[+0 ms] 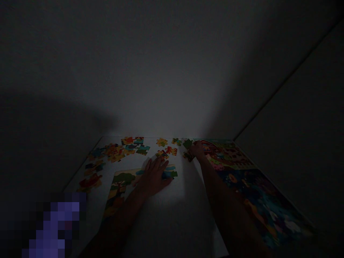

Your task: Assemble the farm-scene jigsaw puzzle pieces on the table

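Observation:
My left hand [153,175] lies flat with its fingers spread over a partly joined jigsaw puzzle [122,178] showing a tree. Beside its thumb, a green and blue end piece [173,174] juts out from the joined row. Loose jigsaw pieces [171,150] sit just beyond its fingertips. Farther to the right, my right hand [197,149] is closed, its fingers pinching a dark jigsaw piece [191,157]; the hand covers part of it. A green piece [188,143] lies right by these fingers. The light is dim, so fine detail is lost.
More loose pieces [115,152] are heaped at the table's far left, with several [90,182] nearer the left edge. Colourful finished pictures [242,186] cover the right side. A white wall [166,79] rises behind the table. At lower left is a pixelated purple patch [53,229].

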The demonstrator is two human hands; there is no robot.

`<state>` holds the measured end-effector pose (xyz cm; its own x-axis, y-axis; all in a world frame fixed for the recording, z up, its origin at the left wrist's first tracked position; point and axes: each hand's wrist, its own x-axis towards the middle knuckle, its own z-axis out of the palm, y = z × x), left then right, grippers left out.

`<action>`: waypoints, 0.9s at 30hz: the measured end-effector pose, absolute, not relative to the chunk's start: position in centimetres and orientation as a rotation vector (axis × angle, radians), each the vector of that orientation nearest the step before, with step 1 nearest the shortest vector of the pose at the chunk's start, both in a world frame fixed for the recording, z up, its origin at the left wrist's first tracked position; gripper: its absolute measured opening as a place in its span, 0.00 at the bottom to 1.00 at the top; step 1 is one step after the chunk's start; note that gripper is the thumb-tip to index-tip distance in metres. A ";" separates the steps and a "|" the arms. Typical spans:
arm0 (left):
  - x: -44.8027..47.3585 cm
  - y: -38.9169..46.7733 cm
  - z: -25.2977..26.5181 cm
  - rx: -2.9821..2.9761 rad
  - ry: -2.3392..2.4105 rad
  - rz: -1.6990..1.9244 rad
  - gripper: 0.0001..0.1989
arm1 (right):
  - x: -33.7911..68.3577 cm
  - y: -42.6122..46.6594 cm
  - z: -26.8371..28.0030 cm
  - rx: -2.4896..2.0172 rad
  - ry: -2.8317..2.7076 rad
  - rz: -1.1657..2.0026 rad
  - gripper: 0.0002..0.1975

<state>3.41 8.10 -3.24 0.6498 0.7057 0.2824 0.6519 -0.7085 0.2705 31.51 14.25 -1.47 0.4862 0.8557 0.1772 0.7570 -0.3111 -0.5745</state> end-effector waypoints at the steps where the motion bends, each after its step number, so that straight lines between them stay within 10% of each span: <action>1: 3.4 8.1 -3.2 2.717 1.112 0.564 0.30 | 31.3 13.9 -1.2 -2.098 -1.287 0.232 0.19; 10: 3.7 7.6 -1.7 2.659 1.044 0.543 0.21 | 28.1 5.6 0.1 -1.361 -1.483 1.116 0.20; 27: 3.7 7.8 -1.8 2.681 1.028 0.512 0.18 | 26.8 6.4 -2.2 -1.493 -1.617 0.956 0.10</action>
<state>3.71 7.79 -1.83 0.6940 0.6789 0.2398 0.6006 -0.7295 0.3272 26.83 6.39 -2.25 -0.0646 0.9976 0.0246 0.4588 0.0516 -0.8870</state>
